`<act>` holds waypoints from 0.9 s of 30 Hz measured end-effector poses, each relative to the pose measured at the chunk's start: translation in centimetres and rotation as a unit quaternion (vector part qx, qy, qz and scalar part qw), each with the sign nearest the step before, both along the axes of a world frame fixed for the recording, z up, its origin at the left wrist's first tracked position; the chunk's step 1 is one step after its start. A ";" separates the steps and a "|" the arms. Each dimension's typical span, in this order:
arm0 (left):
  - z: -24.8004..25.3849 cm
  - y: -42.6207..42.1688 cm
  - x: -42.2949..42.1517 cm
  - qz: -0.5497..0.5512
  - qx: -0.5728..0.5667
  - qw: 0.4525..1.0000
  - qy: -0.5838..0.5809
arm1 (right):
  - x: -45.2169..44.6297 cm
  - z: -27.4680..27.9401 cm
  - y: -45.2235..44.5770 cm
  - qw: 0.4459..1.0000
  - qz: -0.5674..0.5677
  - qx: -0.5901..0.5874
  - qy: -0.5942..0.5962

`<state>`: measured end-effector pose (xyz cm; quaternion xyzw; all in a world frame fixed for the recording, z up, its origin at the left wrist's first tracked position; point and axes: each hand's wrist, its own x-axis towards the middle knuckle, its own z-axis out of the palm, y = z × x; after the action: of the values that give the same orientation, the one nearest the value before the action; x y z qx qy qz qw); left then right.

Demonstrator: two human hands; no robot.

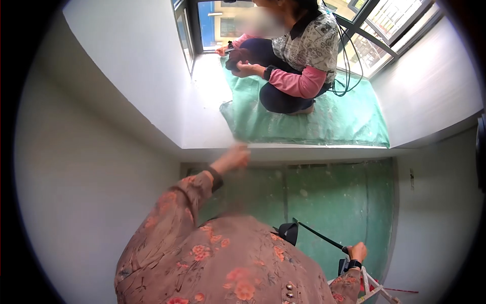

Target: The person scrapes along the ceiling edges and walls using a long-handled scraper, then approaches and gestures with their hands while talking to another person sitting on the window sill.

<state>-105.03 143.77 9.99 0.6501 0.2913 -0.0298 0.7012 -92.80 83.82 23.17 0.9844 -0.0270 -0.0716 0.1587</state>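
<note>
My left hand [234, 156] is raised near the front edge of the white ledge, blurred. Its fingers look curled, and whatever they may hold cannot be made out. At the lower right, my right hand [358, 251] is closed around the end of a thin black rod [321, 234]. The rod slants up and left over the green floor covering [331, 195]. Close to its far end is a dark, rounded object [288, 233], partly hidden by my floral clothing. White ladder-like bars [372, 288] show just below my right hand.
A co-worker [304, 61] squats on the ledge by the windows, holding a dark cloth [237, 59]. Green sheeting [359, 114] covers much of the ledge [202, 121]. Black cables [349, 76] hang behind the co-worker. White walls [86, 187] close in both sides.
</note>
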 end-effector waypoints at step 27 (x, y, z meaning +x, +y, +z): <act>-7.5 -8.4 -3.4 -0.198 0.020 0.969 0.148 | -3.7 -0.5 -5.5 0.997 -0.065 0.040 0.019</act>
<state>-108.45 135.33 2.48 0.6974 0.2577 -0.2583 0.6169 -96.49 78.30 22.66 0.9846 -0.0852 -0.1016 0.1142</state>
